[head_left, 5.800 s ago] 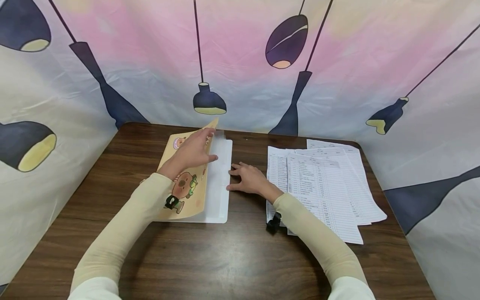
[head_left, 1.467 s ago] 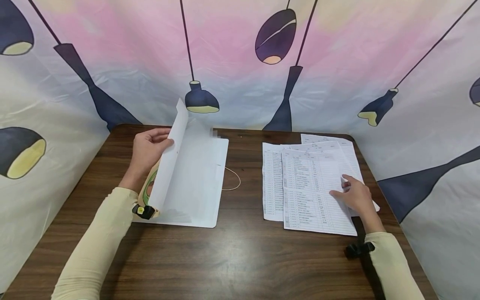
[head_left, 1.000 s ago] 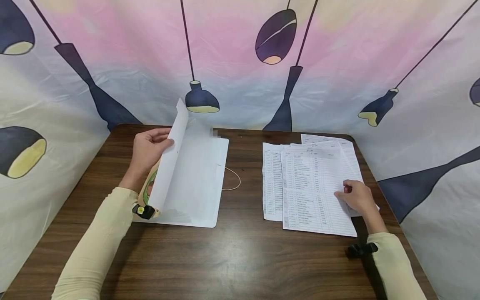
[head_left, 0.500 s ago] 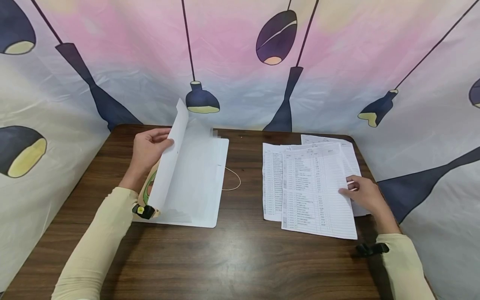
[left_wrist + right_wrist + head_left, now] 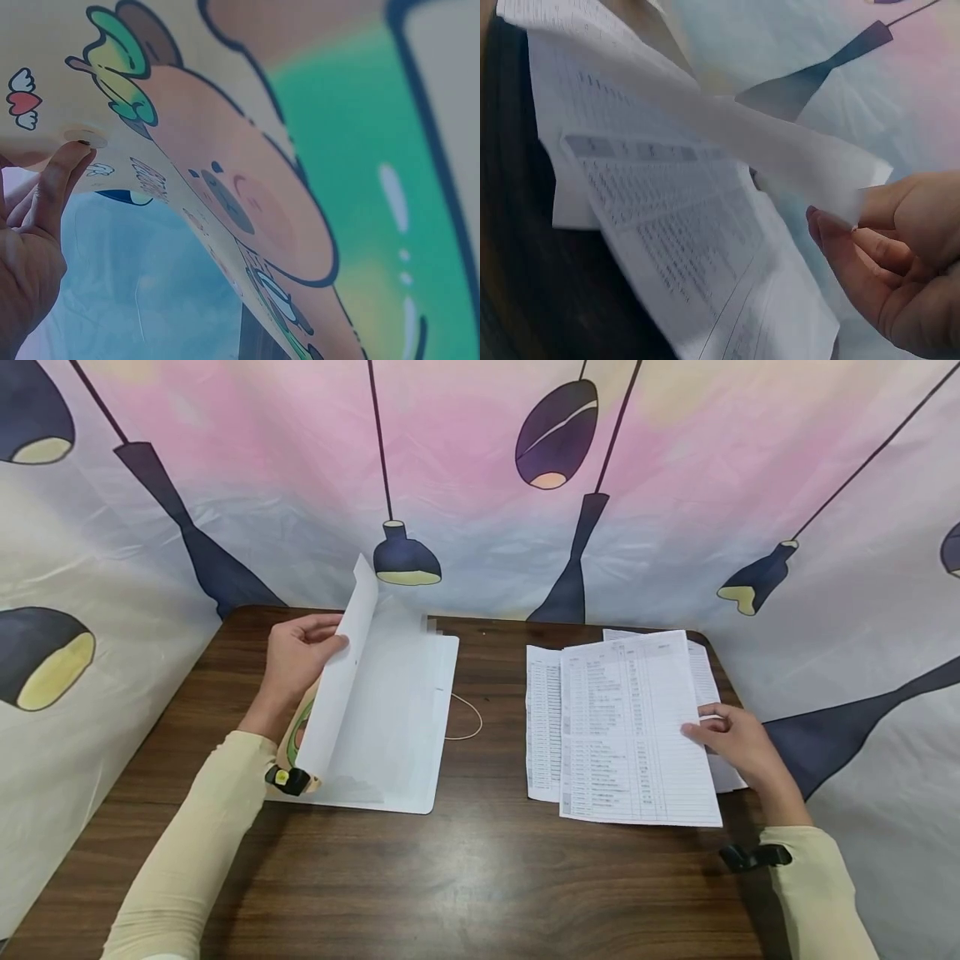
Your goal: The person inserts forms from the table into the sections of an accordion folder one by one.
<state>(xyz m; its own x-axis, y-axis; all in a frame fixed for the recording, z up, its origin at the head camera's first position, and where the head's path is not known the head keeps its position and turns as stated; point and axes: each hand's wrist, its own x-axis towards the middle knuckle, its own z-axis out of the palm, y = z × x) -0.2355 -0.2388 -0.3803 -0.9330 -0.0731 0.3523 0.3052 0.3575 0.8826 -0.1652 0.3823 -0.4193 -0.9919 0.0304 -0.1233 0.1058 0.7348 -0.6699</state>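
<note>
We find the left hand [image 5: 294, 656] pinching the raised cover [image 5: 339, 702] of the folder [image 5: 397, 727]; right of the folder, the right hand [image 5: 742, 747] pinches a printed sheet [image 5: 630, 735], best lifted level.

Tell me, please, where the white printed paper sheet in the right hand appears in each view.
Head: white printed paper sheet, right of centre.
Left wrist: not in it.
Right wrist: sheet slanting from upper left, pinched in the right hand.
Shared landmark: pastel fabric backdrop, in every view.

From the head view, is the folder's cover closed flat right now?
No, the left hand holds the folder's cover raised at an angle, with the pale inside exposed.
</note>
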